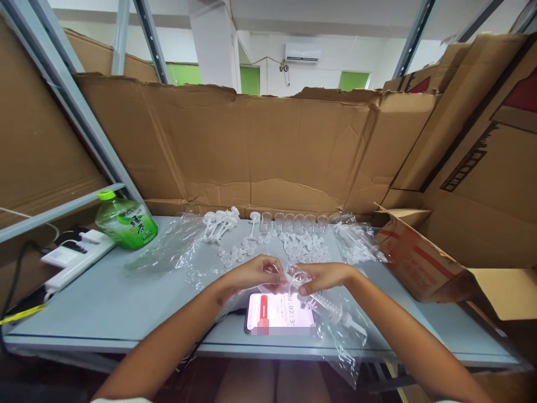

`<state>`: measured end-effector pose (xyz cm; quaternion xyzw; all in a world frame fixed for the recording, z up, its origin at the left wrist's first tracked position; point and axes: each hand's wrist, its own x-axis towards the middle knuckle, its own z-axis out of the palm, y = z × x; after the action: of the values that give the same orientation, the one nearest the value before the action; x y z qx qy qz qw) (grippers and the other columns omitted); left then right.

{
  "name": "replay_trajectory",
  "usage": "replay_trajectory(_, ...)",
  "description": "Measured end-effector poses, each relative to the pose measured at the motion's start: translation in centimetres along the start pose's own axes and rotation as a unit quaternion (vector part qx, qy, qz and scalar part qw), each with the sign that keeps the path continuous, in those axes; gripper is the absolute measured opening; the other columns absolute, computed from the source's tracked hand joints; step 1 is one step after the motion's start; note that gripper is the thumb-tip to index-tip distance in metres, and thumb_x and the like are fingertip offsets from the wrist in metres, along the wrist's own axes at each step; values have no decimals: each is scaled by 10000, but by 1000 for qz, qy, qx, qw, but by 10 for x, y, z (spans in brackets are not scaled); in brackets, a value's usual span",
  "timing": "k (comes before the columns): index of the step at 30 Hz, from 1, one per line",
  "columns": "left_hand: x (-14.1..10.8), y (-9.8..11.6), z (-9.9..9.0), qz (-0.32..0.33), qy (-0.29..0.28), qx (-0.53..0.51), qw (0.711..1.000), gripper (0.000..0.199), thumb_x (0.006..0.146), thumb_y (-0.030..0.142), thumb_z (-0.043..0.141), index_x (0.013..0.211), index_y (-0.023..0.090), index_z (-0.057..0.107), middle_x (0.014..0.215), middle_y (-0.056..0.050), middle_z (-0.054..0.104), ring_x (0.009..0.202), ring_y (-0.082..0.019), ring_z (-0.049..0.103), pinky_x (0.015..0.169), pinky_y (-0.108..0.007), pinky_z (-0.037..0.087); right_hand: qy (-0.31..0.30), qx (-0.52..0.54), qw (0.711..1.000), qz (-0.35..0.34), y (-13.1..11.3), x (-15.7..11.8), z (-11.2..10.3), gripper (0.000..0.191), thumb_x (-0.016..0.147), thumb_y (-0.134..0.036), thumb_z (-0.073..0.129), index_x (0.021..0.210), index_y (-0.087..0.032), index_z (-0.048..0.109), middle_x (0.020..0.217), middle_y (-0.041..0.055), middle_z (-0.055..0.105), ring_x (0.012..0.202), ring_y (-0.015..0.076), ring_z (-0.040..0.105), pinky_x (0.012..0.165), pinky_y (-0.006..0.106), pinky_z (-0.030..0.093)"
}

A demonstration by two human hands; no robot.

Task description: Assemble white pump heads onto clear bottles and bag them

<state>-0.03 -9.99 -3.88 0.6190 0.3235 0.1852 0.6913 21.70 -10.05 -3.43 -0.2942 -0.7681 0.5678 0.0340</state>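
Observation:
A clear plastic bag (348,341) with a clear ribbed piece and a white stem (352,323) inside hangs between my hands, its lower end over the table's front edge. My left hand (266,272) pinches the bag's left end with closed fingers. On the bag's upper part lies my right hand (316,277), its fingers partly hidden by the plastic. Below both hands a lit phone (274,313) shows a timer. Behind them are many small white caps (304,246), a row of clear cups (293,223) and a pile of white long-stemmed pieces (220,225).
A green bottle (128,221) and a white power strip (84,260) are at the left of the grey table (168,308). Filled plastic bags (361,243) lie back right, beside an open cardboard box (423,260). Cardboard walls (251,145) stand behind.

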Motion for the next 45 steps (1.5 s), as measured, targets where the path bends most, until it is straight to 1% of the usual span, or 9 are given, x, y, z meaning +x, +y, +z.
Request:
replay_trajectory(6, 1, 1, -8, -6, 74, -77, 994, 294, 617, 335, 702, 716, 132, 514, 800, -64, 668, 668, -133, 638, 635, -246, 481, 68, 142, 987, -16, 19, -24, -15, 665, 698, -529, 589, 1248, -225, 374, 1197, 84, 458, 1040, 168, 470, 852, 292, 375)
replay_trajectory(13, -7, 13, -16, 67, 167, -93, 979, 291, 661, 346, 676, 732, 141, 482, 863, -63, 660, 708, -147, 652, 595, -217, 475, 230, 303, 924, -31, 51, -60, -23, 522, 750, -392, 603, 1216, -246, 418, 1095, 82, 547, 915, 161, 580, 838, 352, 428)
replay_trajectory(20, -4, 20, -12, 99, 217, -106, 965, 303, 673, 369, 659, 737, 153, 455, 913, -55, 646, 681, -149, 657, 551, -204, 464, 292, 404, 860, -109, 55, -42, -2, 591, 653, -467, 665, 1152, -225, 459, 950, 79, 648, 931, 274, 617, 852, 477, 440)
replay_trajectory(26, 1, 22, -12, 105, 199, -79, 971, 324, 667, 402, 655, 726, 168, 439, 923, -40, 637, 735, -175, 656, 669, -285, 476, 418, 408, 806, -100, 43, -28, 2, 402, 619, -241, 727, 964, -223, 520, 777, 13, 678, 756, 232, 668, 790, 433, 491)
replay_trajectory(31, 3, 32, -20, 88, 151, -94, 980, 309, 665, 363, 672, 715, 167, 438, 843, -38, 636, 869, -206, 626, 756, -317, 443, 390, 415, 815, -107, 40, -31, -15, 356, 601, -212, 729, 905, -226, 545, 772, 7, 679, 738, 208, 665, 682, 355, 528)
replay_trajectory(36, 10, 40, -22, 101, 144, -118, 977, 296, 674, 360, 663, 742, 175, 442, 909, -39, 616, 874, -209, 620, 772, -356, 449, 350, 448, 807, -157, 44, -30, -22, 454, 604, -301, 727, 1024, -247, 564, 888, 8, 679, 790, 164, 654, 601, 221, 521)
replay_trajectory(40, 19, 40, -20, 94, 151, -110, 978, 311, 677, 383, 653, 761, 172, 440, 983, -66, 597, 859, -214, 625, 759, -373, 470, 341, 456, 805, -166, 50, -28, -20, 531, 623, -298, 714, 1120, -277, 528, 1008, 22, 659, 883, 200, 643, 625, 242, 528)
replay_trajectory(43, 23, 43, -18, 93, 140, -62, 984, 291, 710, 409, 609, 795, 171, 463, 985, -83, 593, 838, -210, 627, 735, -370, 484, 354, 471, 796, -137, 55, -29, -20, 517, 659, -217, 686, 1140, -299, 514, 908, 5, 686, 832, 187, 661, 596, 231, 535)
replay_trajectory(45, 23, 45, -18, 132, 177, 21, 975, 271, 752, 416, 552, 852, 171, 498, 978, -87, 591, 827, -196, 621, 729, -356, 484, 360, 492, 783, -126, 59, -32, -22, 522, 666, -188, 678, 1145, -306, 507, 851, -8, 693, 830, 174, 662, 577, 204, 534)
